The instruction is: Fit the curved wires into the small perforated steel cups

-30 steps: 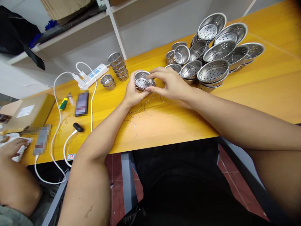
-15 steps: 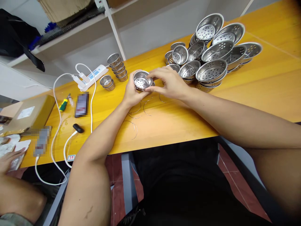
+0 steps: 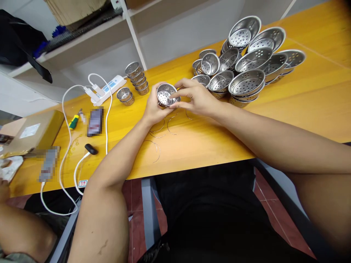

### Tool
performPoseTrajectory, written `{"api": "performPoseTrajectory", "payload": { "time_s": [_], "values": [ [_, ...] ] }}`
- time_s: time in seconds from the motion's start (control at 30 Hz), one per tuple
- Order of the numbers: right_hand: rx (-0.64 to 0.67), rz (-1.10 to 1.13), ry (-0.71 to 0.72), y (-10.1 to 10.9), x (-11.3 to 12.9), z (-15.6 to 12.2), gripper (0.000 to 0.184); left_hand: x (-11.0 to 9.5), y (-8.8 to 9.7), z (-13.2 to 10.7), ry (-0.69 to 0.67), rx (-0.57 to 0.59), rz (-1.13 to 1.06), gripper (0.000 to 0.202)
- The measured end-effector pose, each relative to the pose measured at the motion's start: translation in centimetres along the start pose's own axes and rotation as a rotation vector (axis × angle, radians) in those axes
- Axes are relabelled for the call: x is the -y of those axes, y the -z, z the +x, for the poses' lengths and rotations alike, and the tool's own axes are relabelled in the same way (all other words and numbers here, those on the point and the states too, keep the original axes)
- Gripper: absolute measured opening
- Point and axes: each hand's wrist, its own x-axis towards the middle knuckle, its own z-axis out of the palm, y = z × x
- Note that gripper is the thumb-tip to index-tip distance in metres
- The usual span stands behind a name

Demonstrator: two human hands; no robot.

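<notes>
A small perforated metal cup is held above the table, its open top tilted toward me. My left hand is wrapped around its left side and underside. At its right edge, my right hand pinches the rim, with a fingertip inside the cup and the thumb low on the outside. Several thin curved wires lie on the table below the hands. To the left, a taller stack of small perforated cups stands beside a shorter stack.
At the back right, many perforated metal cups of different sizes are grouped. A power strip with white cables, a phone, a green-handled screwdriver and a cardboard box lie left. Another person's arm reaches in at the left edge.
The cup has shifted slightly right, and a right fingertip now reaches further into it. The other person's hand at the left has drawn back toward the frame edge.
</notes>
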Motion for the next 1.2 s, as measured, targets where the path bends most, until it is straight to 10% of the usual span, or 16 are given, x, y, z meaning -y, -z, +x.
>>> {"api": "performPoseTrajectory", "payload": {
  "time_s": [0.37, 0.6, 0.8, 1.2],
  "values": [
    [-0.030, -0.029, 0.074, -0.6, 1.1, 0.0, 0.072, 0.3, -0.8, 0.0, -0.057, 0.010, 0.018, 0.114],
    [-0.159, -0.263, 0.035, 5.7, -0.1, 0.9, 0.065, 1.1, -0.1, -0.2, -0.006, -0.008, 0.065, 0.110],
    [0.172, -0.618, -0.124, 9.9, 0.4, 0.5, 0.054, 3.1, 1.4, -1.0, 0.086, 0.009, 0.136, 0.108],
    [0.323, -0.635, -0.283, 8.7, -0.4, 1.0, 0.043, 2.5, 1.7, -0.9, 0.137, 0.053, 0.162, 0.106]
  ]
}}
